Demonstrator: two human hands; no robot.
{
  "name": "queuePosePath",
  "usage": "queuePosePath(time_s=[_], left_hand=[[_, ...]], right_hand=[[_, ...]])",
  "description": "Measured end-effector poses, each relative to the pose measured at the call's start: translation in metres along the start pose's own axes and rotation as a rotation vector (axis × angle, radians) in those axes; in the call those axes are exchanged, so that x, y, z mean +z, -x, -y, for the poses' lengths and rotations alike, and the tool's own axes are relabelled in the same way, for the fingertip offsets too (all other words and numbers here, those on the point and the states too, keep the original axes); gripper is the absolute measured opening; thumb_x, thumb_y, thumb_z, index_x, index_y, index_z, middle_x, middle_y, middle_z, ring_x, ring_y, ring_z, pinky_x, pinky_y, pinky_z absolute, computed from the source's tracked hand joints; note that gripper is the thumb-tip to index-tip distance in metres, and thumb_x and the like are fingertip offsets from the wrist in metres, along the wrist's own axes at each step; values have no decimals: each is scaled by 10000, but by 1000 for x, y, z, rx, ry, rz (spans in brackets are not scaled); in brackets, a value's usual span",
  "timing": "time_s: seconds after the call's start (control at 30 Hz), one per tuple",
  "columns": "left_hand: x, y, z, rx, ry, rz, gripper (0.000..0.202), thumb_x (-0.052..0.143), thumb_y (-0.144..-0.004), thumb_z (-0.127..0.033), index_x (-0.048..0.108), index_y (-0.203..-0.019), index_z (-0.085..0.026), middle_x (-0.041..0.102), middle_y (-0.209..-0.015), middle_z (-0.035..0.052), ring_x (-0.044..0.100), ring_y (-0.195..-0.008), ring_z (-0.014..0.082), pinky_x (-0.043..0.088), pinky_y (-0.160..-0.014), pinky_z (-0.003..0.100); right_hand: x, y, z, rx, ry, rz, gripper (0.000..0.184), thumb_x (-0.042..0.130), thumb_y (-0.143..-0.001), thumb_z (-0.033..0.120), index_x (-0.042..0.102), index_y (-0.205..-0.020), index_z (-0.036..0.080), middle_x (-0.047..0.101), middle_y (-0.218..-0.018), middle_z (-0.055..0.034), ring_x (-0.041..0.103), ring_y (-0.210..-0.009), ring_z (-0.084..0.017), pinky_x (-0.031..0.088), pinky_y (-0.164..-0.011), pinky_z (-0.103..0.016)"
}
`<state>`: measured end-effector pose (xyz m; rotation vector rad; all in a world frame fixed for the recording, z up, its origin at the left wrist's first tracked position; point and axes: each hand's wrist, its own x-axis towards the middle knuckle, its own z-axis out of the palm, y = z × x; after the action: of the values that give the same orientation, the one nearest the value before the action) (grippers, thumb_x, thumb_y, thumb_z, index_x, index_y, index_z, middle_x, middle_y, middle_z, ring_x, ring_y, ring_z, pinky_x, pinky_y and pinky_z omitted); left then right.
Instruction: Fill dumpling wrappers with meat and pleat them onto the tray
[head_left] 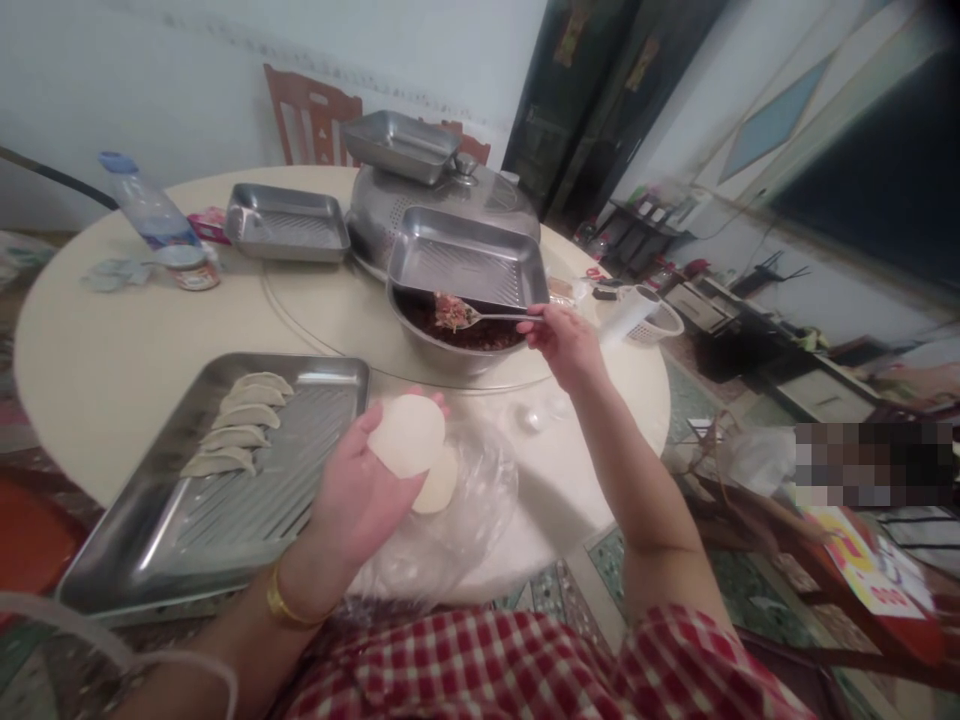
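A round, pale dumpling wrapper (407, 436) rests in my left hand (360, 495), the thumb and fingers curled about its edge. Below it another wrapper (436, 482) lies on a clear plastic bag (480, 500) at the table's front. My right hand (564, 343) grips the handle of a metal spoon (491, 317) heaped with pinkish minced filling (452, 311). The spoon is over a steel bowl (465, 355) of dark filling, partly covered by a steel tray (469, 258). Left of my left hand, a large steel tray (262, 520) holds a row of several folded dumplings (240, 436).
On the round table (82, 380) stand a plastic bottle (146, 205), a jar (191, 270), an empty steel tray (289, 225) and a large lidded pan (480, 195) with another tray (401, 145) on top. A white basket (660, 325) sits at right. A person is seated at far right.
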<state>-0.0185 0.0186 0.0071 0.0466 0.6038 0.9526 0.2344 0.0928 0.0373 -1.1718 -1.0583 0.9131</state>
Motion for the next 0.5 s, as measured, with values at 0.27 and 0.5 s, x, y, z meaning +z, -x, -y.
queuePosePath(time_s=[0.27,0.5], left_hand=[[6,7,8,26,49,70,461,313,-1027,-403,652,-1197,-140,748,-1099,98,671,-1126,242,552,-955,357],[4,11,12,-2,41,23,484,356,-1007,-467,664,-1157,-125,736,-1068,111,608,-1227,267,524,-991,358]], right_hand=[[-3,76,8,-223,7,309,206,676,-886,440,755,-895,250,757,-746,11,699,-669,-105,559,-617,-223],[-9,95,11,-478,202,488,190,585,-961,268,761,-1032,279,769,-879,-7,701,-810,-120,574,-707,-260]])
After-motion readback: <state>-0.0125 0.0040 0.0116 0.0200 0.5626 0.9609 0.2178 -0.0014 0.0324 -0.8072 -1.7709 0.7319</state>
